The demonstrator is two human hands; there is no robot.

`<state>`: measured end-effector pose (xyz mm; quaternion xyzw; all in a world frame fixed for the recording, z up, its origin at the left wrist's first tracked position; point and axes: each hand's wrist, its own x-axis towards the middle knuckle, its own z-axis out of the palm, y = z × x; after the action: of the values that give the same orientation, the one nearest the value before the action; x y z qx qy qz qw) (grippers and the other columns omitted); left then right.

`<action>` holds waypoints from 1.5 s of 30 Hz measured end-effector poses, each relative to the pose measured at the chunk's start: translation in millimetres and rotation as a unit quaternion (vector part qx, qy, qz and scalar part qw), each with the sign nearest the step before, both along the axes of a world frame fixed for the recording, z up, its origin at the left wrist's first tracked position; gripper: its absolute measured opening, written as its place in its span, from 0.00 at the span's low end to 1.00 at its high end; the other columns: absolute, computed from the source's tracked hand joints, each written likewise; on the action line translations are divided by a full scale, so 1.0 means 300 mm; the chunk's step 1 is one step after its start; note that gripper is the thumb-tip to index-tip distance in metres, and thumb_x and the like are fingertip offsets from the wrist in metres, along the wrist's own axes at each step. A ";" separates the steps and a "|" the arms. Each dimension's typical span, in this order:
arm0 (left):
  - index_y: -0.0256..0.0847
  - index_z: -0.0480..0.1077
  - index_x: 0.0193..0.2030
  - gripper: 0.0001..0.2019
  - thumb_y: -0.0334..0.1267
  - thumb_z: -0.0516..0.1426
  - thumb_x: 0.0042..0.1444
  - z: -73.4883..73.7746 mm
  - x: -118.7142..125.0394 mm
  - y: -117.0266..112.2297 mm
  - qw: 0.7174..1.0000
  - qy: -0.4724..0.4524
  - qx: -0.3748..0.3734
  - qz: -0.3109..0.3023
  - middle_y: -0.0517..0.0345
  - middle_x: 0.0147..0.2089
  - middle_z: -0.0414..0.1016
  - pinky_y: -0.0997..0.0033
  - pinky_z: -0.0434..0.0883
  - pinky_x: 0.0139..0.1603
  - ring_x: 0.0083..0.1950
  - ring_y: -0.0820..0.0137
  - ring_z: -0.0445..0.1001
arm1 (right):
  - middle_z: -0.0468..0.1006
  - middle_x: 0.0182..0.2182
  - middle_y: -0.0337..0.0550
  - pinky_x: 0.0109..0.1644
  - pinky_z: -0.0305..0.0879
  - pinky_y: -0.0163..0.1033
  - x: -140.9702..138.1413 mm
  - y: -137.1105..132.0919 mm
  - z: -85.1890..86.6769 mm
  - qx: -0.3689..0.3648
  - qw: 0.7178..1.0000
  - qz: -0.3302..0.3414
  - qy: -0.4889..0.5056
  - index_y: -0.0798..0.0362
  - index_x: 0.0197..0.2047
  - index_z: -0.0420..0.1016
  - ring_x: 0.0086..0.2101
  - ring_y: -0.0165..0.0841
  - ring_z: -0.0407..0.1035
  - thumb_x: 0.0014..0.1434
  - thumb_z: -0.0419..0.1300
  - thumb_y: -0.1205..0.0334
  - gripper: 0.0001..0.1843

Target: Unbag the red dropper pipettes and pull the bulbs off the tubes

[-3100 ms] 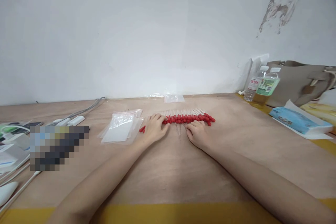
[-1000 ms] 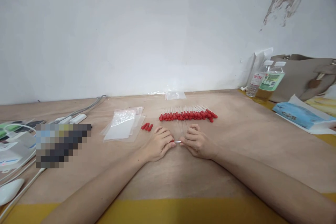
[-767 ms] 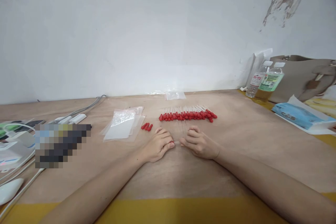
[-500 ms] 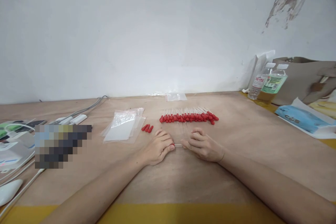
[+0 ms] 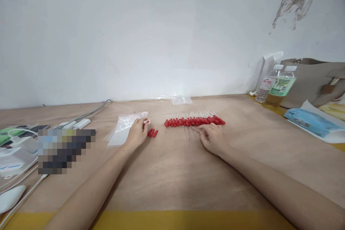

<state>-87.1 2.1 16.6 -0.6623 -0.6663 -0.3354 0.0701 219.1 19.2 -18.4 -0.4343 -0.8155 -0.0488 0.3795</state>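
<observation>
My left hand [image 5: 138, 131] is over the front right of the clear plastic bags, its thumb and fingertips pinched together with a bit of red rubber bulb [image 5: 147, 122] showing at them. Close under that hand lie a few loose red rubber bulbs [image 5: 155, 134]. To the right, my right hand [image 5: 212, 137] has thumb and forefinger closed on the end of a thin clear dropper tube [image 5: 195, 128]. Bare tubes [image 5: 188, 134] lie left of its fingertips. Just beyond them runs a row of droppers [image 5: 194, 121], red bulbs facing me and clear stems pointing to the wall.
Zip bags [image 5: 118, 131] lie at the left, another small bag [image 5: 182, 100] by the wall. Cables, a power strip [image 5: 10, 158] and a white mouse [image 5: 12, 198] are at far left. Bottles [image 5: 281, 86], a grey bag [image 5: 309, 79] and a blue tissue pack [image 5: 312, 118] stand right.
My hands have parted from the tube and bulb they held together. The left went left and away to the loose bulbs; the right moved slightly right and away to the bare tubes.
</observation>
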 end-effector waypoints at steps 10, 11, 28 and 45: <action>0.39 0.69 0.36 0.12 0.44 0.50 0.55 -0.012 0.028 -0.024 0.996 0.081 0.041 -0.017 0.54 0.32 0.69 0.60 0.62 0.40 0.38 0.61 0.66 | 0.73 0.29 0.42 0.41 0.50 0.40 -0.026 0.007 -0.025 -0.019 0.998 0.011 -0.050 0.52 0.36 0.73 0.33 0.33 0.63 0.56 0.50 0.65 0.11; 0.40 0.69 0.36 0.11 0.44 0.50 0.55 -0.005 0.055 -0.031 0.994 0.095 0.047 -0.027 0.54 0.33 0.69 0.59 0.61 0.41 0.39 0.61 0.66 | 0.73 0.30 0.43 0.42 0.50 0.41 -0.024 0.001 -0.021 -0.021 0.998 0.013 -0.059 0.51 0.37 0.73 0.34 0.33 0.63 0.57 0.50 0.63 0.11; 0.38 0.67 0.43 0.11 0.39 0.53 0.55 -0.015 0.391 0.199 0.929 0.232 0.009 -0.289 0.51 0.41 0.69 0.63 0.63 0.45 0.43 0.64 0.66 | 0.73 0.40 0.46 0.46 0.49 0.44 -0.012 -0.007 -0.009 -0.059 0.995 0.050 -0.069 0.52 0.46 0.68 0.41 0.35 0.62 0.61 0.46 0.55 0.16; 0.37 0.64 0.42 0.09 0.33 0.45 0.60 -0.028 0.367 0.165 0.969 0.051 0.093 -0.224 0.52 0.40 0.69 0.68 0.67 0.43 0.42 0.70 0.68 | 0.70 0.40 0.48 0.46 0.55 0.45 -0.009 0.001 -0.015 -0.059 0.996 0.054 -0.044 0.52 0.46 0.68 0.42 0.37 0.62 0.59 0.49 0.57 0.15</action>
<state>22.9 51.5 8.2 -0.8011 -0.4629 -0.3690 0.0881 216.4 19.6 -22.8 -0.4088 -0.8551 0.0009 0.3190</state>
